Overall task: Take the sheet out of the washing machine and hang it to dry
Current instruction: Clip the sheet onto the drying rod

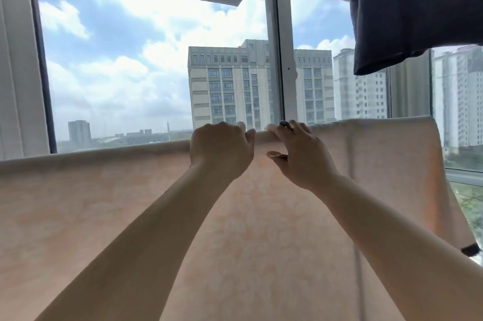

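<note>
At the top fold of the sheet [109,205], both hands are raised side by side, close together but apart. The left hand [220,146] has its fingers curled over the fold, with the thumb tip showing on the near side; it grips the sheet's top edge. The right hand [300,153] also lies on the fold: its fingers are bent over the top edge, one of them wearing a dark ring [285,124], while the thumb points left across the near face of the cloth, so this hand holds the edge too, more loosely spread than the left.

The sheet is pale peach and hangs draped, its fold running from the left border of the view, under both hands, up to a corner on the right. Its near face drops below the forearms and fills the lower part of the view. Whatever carries the fold is hidden by the cloth. A second layer of the sheet shows on the right side, where a seam line runs down.

Above right hangs a dark cloth [407,6], well apart from the hands. Behind the sheet stands a window [277,59] with a white frame. Through the glass are a beige building [230,85], further towers to the right, and a cloudy sky.
</note>
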